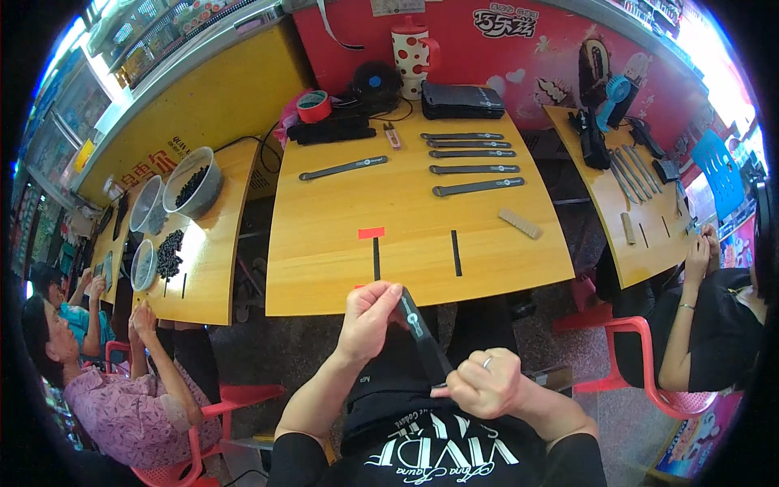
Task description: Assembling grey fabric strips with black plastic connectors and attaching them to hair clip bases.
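Note:
A dark strap with a small white print stretches between my two hands, just off the near edge of the table. Its upper end is pinched in the fingers of my left hand. My right hand, with a ring on one finger, is closed around the lower end, hiding that tip. Similar grey looped straps lie in a row at the right of the tabletop, and one single strap lies at the left. Black strips and a red tape piece mark the wood nearest my left hand.
A tan ribbed block sits at the table's right. Along the back are a black strap stack, thread snips, a red tape roll and a polka-dot tumbler. People work at side tables; plastic tubs stand left.

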`<state>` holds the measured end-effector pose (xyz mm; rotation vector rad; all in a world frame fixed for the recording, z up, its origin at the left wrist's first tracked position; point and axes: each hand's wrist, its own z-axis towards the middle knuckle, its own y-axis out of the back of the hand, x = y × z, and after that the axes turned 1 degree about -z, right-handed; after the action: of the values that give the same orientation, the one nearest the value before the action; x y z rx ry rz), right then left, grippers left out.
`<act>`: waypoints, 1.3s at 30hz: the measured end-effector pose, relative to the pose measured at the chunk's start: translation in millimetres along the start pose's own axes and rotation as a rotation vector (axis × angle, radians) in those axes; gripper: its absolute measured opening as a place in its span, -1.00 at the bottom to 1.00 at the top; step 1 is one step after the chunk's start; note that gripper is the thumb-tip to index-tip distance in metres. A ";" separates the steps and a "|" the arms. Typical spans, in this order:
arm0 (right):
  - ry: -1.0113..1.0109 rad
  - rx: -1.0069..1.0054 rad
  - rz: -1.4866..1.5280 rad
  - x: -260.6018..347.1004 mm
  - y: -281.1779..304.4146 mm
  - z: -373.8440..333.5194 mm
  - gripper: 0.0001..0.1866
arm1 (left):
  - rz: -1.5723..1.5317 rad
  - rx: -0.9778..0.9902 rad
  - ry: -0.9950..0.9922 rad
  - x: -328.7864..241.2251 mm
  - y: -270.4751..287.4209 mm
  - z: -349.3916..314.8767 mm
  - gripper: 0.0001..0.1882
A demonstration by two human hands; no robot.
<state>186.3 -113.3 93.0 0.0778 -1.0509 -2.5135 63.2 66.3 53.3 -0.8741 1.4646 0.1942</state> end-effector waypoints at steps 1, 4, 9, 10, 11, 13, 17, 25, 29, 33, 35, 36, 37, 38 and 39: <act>-0.015 -0.044 0.000 -2.9 -2.8 0.8 -0.66 | -0.001 0.007 0.000 -2.4 -8.6 -0.9 -0.73; -0.043 -0.059 -0.010 -8.3 3.0 12.6 -0.70 | -0.442 0.225 0.150 -14.1 -40.1 -10.0 -0.68; -0.093 -0.150 -0.015 -21.8 12.2 24.7 -0.75 | -0.412 0.414 0.216 -3.8 -53.5 -30.7 -0.47; -0.114 -0.134 0.006 -22.1 17.1 24.8 -0.77 | -0.413 0.488 0.246 -6.7 -53.8 -31.2 -0.46; -0.109 -0.136 0.004 -22.5 18.1 27.0 -0.77 | -0.412 0.490 0.240 -6.8 -54.0 -31.5 -0.46; -0.148 -0.158 0.035 -23.1 18.4 30.9 -0.77 | -0.622 0.497 0.257 -5.5 -54.2 -32.5 -0.46; -0.136 -0.197 0.030 -24.7 17.3 31.9 -0.77 | -0.370 0.410 0.211 -22.2 -60.5 -31.9 -0.64; 0.213 -0.134 -0.164 -6.1 15.3 35.0 -0.63 | -0.438 -0.056 0.113 -45.4 -54.4 -0.9 -0.77; 0.199 -0.180 -0.020 1.1 19.2 31.3 -0.66 | -0.707 -0.135 0.079 -50.8 -12.2 44.2 -0.78; 0.147 -0.167 0.259 10.2 24.0 29.8 -0.65 | -0.840 -0.253 -0.079 -68.9 79.0 90.4 -0.79; 0.114 -0.169 0.338 9.8 36.8 29.0 -0.65 | -0.967 -0.301 -0.134 -88.8 144.8 104.5 -0.77; 0.092 -0.183 0.429 9.3 44.8 30.3 -0.66 | -1.042 -0.443 -0.251 -103.9 188.4 103.5 -0.77; 0.065 -0.120 0.503 9.6 59.4 31.0 -0.67 | -1.109 -0.592 -0.375 -119.5 228.5 92.4 -0.77; 0.024 -0.160 0.477 9.7 66.1 32.8 -0.68 | -1.034 -0.717 -0.411 -134.9 249.4 78.4 -0.77; -0.027 -0.200 0.421 5.9 68.8 34.3 -0.69 | -0.965 -0.816 -0.425 -145.4 248.8 81.0 -0.77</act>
<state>198.1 -136.0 165.7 -0.2145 -0.7289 -2.2204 -47.5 343.4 77.1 -1.9596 0.4141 0.2266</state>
